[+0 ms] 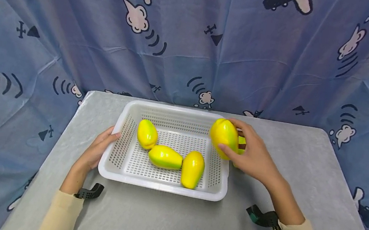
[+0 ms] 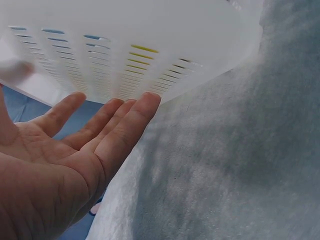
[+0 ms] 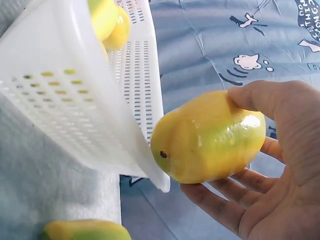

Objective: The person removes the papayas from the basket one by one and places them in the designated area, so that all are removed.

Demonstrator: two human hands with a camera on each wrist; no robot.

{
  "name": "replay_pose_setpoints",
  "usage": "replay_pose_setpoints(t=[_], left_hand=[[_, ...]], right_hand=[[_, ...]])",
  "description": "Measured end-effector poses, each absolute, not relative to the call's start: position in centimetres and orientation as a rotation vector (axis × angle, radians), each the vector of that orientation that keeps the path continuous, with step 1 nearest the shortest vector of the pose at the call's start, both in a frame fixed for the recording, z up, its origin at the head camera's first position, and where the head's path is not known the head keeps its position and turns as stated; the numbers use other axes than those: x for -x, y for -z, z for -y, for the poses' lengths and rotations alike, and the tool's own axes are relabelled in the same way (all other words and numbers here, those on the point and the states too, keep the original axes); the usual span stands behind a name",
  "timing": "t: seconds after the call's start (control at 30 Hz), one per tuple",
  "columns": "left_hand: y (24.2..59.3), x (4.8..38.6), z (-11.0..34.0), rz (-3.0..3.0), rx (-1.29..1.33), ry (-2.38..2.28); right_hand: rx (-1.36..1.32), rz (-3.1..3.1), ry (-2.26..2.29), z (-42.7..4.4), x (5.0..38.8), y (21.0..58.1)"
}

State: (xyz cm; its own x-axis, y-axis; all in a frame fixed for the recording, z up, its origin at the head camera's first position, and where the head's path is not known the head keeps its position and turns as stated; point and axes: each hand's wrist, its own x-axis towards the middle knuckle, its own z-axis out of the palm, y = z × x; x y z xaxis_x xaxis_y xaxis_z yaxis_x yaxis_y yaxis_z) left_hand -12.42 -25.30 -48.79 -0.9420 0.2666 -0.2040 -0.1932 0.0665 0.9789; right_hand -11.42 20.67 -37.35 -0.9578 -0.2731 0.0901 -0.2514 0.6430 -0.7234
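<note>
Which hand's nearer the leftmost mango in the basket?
Left: left hand holds the basket at its left end, near that mango; right hand grips another mango at the right end.

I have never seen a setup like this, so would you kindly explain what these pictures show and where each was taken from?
There is no robot here, just a person working bare-handed. The wide picture comes from a camera on the person's head; the two close ones come from small wrist cameras, one per arm. On the gray table sits a white basket with three yellow-green fruits, mango-like, inside. The left hand grips the basket's side, while the right hand holds another fruit by the opposite rim. At least one more fruit lies outside the basket, on the table.
</note>
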Motion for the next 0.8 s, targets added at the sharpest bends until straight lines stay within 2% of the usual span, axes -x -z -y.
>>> replay_pose_setpoints(t=[0.8], left_hand=[[49.0, 12.4, 25.5, -2.035, -0.08, -1.936]], right_hand=[[0.285, -2.973, 1.254, -26.2, 10.2, 39.8]])
